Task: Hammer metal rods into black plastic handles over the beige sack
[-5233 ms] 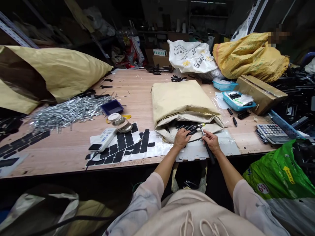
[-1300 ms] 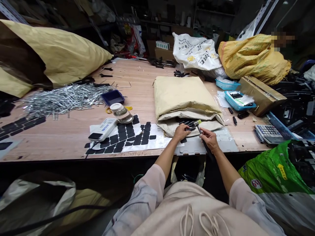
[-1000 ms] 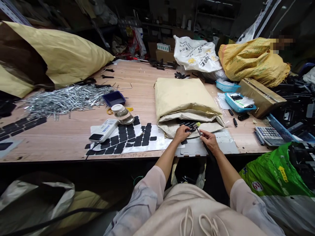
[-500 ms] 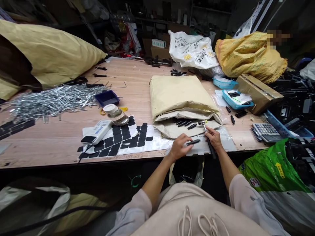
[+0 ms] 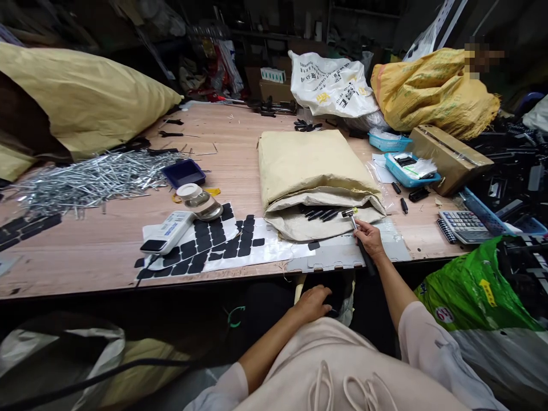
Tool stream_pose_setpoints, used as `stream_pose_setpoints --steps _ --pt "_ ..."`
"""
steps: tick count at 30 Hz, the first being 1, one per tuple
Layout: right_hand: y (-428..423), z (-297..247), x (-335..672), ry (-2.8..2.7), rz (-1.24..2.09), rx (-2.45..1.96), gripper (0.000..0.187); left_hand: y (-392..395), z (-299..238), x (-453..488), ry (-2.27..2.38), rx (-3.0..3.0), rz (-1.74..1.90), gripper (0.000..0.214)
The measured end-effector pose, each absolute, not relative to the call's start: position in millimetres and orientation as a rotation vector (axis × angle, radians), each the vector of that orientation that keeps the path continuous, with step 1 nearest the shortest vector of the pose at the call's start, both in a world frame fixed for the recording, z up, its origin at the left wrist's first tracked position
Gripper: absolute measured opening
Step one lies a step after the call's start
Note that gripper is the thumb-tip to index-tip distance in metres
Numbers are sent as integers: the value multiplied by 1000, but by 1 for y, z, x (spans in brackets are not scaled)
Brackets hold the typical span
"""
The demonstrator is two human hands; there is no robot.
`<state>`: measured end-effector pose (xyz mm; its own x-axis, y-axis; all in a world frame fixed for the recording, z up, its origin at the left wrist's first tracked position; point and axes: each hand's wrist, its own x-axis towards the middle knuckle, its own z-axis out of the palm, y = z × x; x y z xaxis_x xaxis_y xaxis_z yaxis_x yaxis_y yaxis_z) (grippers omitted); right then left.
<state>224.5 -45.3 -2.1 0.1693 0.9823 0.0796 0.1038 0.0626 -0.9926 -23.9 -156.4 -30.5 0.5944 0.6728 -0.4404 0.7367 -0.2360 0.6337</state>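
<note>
My right hand (image 5: pixel 369 238) is closed around the dark handle of a small hammer (image 5: pixel 363 248), whose metal head with a yellowish end rests near the mouth of a folded beige paper sack (image 5: pixel 302 160). Several black pen-like handles (image 5: pixel 315 214) lie on the sack's lower flap, just left of the hammer head. Below the table edge, my left hand (image 5: pixel 314 302) is at the mouth of an open bag (image 5: pixel 347 302) with a dark inside. Its fingers point down into the shadow and are mostly hidden, so what they hold, if anything, does not show.
A pile of metal rods (image 5: pixel 98 177), a blue tray (image 5: pixel 184 172), a jar (image 5: pixel 199 201) and a white device (image 5: pixel 168 231) stand left. Right are blue baskets (image 5: pixel 411 171), a carton (image 5: pixel 449 157), a calculator (image 5: pixel 464 226) and a green sack (image 5: pixel 479 279).
My left hand has moved down from above the table's front edge to the bag below; the black handle it held is out of sight. My right hand still grips the hammer in nearly the same place.
</note>
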Motion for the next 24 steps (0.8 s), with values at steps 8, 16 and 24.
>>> stream_pose_setpoints --steps 8,16,24 --pt "-44 -1 223 -1161 985 -1330 54 -35 36 22 1296 2141 689 28" --pt "-43 2 225 -1131 978 -1296 53 26 16 35 1608 2346 627 19" --pt "-45 0 224 -1148 989 -1289 53 17 6 26 1552 2322 637 29"
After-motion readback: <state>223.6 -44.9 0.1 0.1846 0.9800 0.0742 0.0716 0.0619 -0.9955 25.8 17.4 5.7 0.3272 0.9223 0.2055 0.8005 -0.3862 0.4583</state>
